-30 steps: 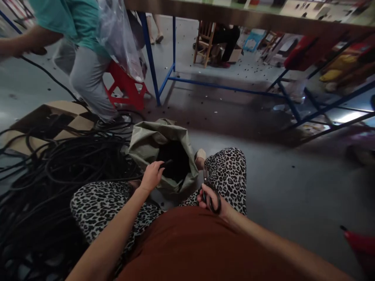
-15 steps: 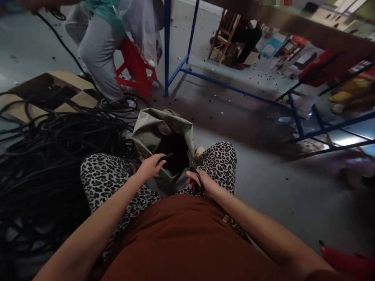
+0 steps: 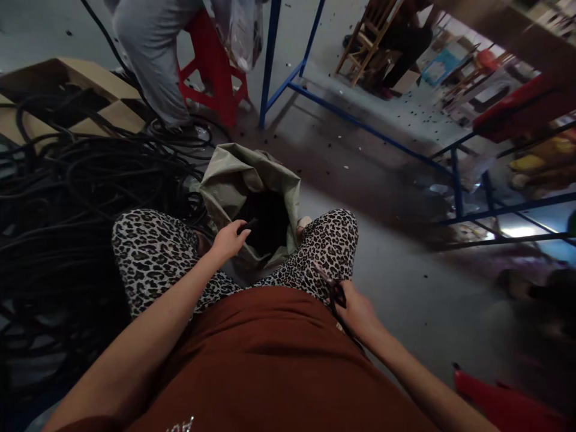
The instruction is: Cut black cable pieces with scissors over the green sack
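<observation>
From where I stand: sack sits on the floor, mouth open, between the person's knees. Cable heap crowds the sack's left, loops right up near it; box behind that heap. Beyond the sack: co-worker's leg, red stool, then blue frame. Wooden chair farther back. Grey floor, dark specks scattered past the sack. Sack rim's folded, uneven. Widest floor stretch is right of the sack, out to the blue frame. Left hand at the sack's near rim, fingers pinching a dark piece over its mouth. Right hand right of the sack, fingers round scissors.
</observation>
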Demonstrator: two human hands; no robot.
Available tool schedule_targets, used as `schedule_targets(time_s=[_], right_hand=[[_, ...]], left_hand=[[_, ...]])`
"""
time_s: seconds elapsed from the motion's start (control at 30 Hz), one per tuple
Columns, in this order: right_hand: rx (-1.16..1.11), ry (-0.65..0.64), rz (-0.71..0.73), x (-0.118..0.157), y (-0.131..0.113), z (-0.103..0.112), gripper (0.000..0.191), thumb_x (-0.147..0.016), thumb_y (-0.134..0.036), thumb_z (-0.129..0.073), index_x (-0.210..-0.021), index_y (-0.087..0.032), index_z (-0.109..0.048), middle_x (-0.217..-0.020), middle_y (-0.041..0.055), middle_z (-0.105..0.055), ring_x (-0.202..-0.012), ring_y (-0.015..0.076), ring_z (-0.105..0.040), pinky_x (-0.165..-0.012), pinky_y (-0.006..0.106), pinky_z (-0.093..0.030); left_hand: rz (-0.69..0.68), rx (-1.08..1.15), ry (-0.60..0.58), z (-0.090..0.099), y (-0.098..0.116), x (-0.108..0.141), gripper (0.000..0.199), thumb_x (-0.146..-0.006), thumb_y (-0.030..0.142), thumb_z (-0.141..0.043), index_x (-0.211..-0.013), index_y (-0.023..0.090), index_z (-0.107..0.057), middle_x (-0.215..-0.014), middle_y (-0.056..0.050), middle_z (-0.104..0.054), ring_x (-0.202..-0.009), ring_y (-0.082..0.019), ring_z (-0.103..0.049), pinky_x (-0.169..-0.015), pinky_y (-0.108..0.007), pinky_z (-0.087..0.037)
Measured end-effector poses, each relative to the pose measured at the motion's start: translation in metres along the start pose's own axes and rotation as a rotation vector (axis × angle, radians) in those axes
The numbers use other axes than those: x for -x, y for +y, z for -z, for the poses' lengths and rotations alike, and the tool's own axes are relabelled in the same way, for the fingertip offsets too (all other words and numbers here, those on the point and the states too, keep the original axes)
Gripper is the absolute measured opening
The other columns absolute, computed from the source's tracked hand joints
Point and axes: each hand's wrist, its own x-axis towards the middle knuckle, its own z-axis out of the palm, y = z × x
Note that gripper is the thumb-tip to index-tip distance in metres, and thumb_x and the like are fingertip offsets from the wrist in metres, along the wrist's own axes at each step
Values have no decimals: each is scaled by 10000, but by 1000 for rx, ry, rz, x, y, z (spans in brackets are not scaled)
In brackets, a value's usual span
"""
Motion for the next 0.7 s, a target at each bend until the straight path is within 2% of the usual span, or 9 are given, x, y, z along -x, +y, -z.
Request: schedule_targets(time_s=[0.1, 0.17, 0.2, 0.23, 0.3, 0.4, 0.57, 0.63, 0.7], right_hand=[[-222, 77, 55, 13, 7, -5, 133, -787, -317, -496, -858, -206, -478, -772, 46, -602, -713, 197, -586, -621, 267, -412], [-381, 58, 99, 23, 20, 10, 155, -753, -345, -520, -808, -204, -488, -716, 32, -576, -648, 175, -551, -582, 260, -420], [-443, -12, 121, 30, 30, 20, 165, -734, -354, -547, -777, -203, -495, -697, 26, -568, -613, 164, -533, -552, 253, -416], [-477, -69, 112, 36, 43, 29, 188, -710, -366, -581, -760, -204, -499, -660, 16, -553, -563, 151, -511, -514, 248, -406], [-479, -55, 34, 44, 68, 37, 200, -704, -372, -593, -771, -208, -502, -612, -1, -524, -504, 140, -475, -480, 250, -399], [-446, 125, -18, 43, 86, 12, 214, -676, -394, -579, -727, -211, -479, -605, 4, -516, -535, 162, -500, -515, 275, -429], [-460, 309, 35, 29, 72, -60, 176, -755, -386, -479, -776, -212, -464, -693, 40, -569, -638, 191, -563, -627, 305, -474], [-435, 331, 40, 30, 73, -63, 186, -775, -385, -492, -816, -204, -480, -726, 47, -589, -661, 197, -578, -642, 308, -476], [-406, 326, 32, 32, 78, -46, 215, -782, -402, -519, -837, -195, -498, -735, 47, -603, -671, 198, -590, -645, 305, -477]], left_hand=[[-1, -12, -23, -12, -13, 2, 336, -803, 368, -475, -1068, 193, -586, -1049, -69, -661, -968, -216, -602, -878, -332, -465], [-4, -19, -43, -16, -19, 5, 328, -799, 364, -477, -1059, 198, -588, -1046, -65, -662, -967, -211, -604, -881, -326, -467], [-19, -21, -48, -17, -21, 6, 331, -798, 367, -477, -1059, 197, -588, -1053, -65, -660, -976, -210, -600, -892, -327, -462], [-41, -21, -49, -18, -21, 7, 335, -797, 370, -478, -1060, 194, -588, -1064, -67, -656, -994, -211, -593, -908, -330, -454], [-90, -16, -43, -19, -18, 8, 343, -797, 374, -474, -1059, 184, -588, -1073, -75, -648, -1027, -217, -577, -937, -341, -436], [-120, 9, -31, -21, -11, 8, 356, -806, 382, -461, -1067, 173, -584, -1067, -87, -644, -1028, -221, -573, -935, -348, -434], [-143, 63, -29, -21, -11, 11, 359, -812, 402, -471, -1069, 178, -585, -1048, -75, -648, -988, -205, -587, -901, -329, -452], [-180, 66, -35, -18, -14, 13, 351, -819, 397, -471, -1060, 174, -592, -1034, -74, -650, -981, -198, -587, -897, -323, -454], [-232, 52, -37, -15, -15, 14, 350, -833, 400, -461, -1065, 175, -596, -1027, -71, -648, -976, -191, -585, -902, -322, -450]])
